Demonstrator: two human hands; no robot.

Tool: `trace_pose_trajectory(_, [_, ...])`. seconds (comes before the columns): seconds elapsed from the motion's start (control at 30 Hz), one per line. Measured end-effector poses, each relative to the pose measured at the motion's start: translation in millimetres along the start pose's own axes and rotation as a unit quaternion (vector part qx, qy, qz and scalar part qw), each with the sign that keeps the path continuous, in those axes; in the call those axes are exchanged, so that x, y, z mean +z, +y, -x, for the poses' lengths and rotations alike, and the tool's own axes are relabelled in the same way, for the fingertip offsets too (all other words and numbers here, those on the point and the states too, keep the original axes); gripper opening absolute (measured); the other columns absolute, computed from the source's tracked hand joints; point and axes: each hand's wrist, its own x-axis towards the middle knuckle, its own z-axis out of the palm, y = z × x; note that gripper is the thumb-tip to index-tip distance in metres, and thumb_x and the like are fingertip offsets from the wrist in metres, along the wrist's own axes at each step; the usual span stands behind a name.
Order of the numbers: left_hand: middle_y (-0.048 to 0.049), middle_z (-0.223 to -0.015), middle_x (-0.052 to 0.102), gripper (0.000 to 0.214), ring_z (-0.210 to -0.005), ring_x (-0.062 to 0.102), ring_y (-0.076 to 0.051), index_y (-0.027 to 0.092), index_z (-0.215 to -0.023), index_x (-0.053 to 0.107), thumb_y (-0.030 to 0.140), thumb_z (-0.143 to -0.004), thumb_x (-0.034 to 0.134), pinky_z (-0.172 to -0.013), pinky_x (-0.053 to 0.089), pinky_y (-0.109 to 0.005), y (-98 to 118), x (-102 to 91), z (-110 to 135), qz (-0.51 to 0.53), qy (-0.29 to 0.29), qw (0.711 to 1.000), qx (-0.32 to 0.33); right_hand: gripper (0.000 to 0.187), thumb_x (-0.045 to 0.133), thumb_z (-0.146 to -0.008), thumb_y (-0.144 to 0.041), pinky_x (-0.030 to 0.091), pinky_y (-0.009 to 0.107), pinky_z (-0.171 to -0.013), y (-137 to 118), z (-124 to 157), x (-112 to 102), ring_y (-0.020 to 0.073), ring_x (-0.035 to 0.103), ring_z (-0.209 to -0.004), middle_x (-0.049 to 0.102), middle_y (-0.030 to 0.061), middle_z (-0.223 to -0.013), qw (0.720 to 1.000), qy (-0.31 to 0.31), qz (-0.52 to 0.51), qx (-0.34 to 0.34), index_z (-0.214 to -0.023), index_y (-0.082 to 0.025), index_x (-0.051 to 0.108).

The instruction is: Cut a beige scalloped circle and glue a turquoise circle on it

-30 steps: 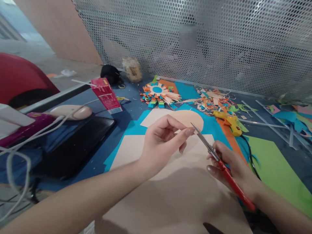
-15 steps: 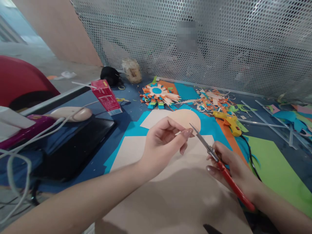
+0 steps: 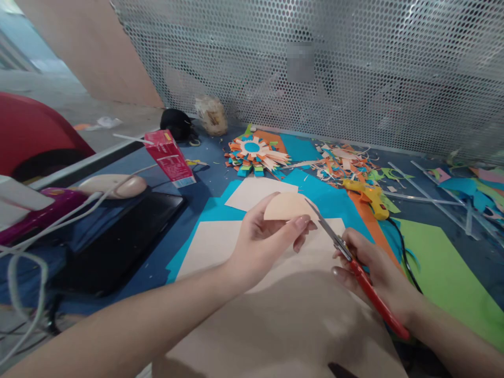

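Observation:
My left hand (image 3: 268, 239) pinches a peach paper disc (image 3: 289, 205) by its near edge, thumb on top and fingers beneath; the disc looks folded or tilted, so a half-round shape shows. My right hand (image 3: 370, 273) grips red-handled scissors (image 3: 372, 294), whose blade tips reach the disc's right side. The blades look nearly closed; I cannot tell whether paper lies between them. Under both hands are pale peach sheets (image 3: 212, 241) on top of blue paper (image 3: 326, 191).
A fringed paper flower (image 3: 252, 148) and paper scraps (image 3: 344, 163) lie at the back. To the right are a yellow glue gun (image 3: 368, 198) and green paper (image 3: 444, 268). A pink drink carton (image 3: 169, 157), a black tablet-like slab (image 3: 122, 241) and white cables (image 3: 43, 262) sit left.
The peach disc now shows as a lower half-round above my left hand, where a fuller round shape showed before. The scissors and both hands stay almost in place.

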Motion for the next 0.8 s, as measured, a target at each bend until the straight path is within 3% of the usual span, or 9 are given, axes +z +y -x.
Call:
trace_pose_trajectory(0.4, [-0.0002, -0.068, 0.064, 0.013, -0.052, 0.050, -0.008, 0.017, -0.071, 0.061, 0.024, -0.077, 0.070, -0.047, 0.042, -0.022, -0.2, -1.2, -0.3, -0.022, -0.005, 1.000, -0.013, 0.035, 0.056, -0.082, -0.037, 0.029, 0.022, -0.045, -1.8, -1.4, -0.6, 0.0106, 0.031, -0.055, 0.033, -0.0074, -0.062, 1.000, -0.012, -0.009, 0.010, -0.072, -0.025, 0.025])
trace_pose_trajectory(0.8, [-0.0012, -0.067, 0.063, 0.017, -0.054, 0.049, -0.008, 0.018, -0.071, 0.061, 0.030, -0.079, 0.069, -0.050, 0.041, -0.022, -2.7, -2.4, 1.9, -0.058, -0.031, 0.997, -0.044, 0.034, 0.056, -0.083, -0.042, 0.034, 0.024, -0.050, 0.3, -1.1, -0.3, 0.0129, 0.037, -0.059, 0.038, -0.0067, -0.063, 1.000, -0.004, 0.020, 0.010, -0.074, -0.026, 0.027])
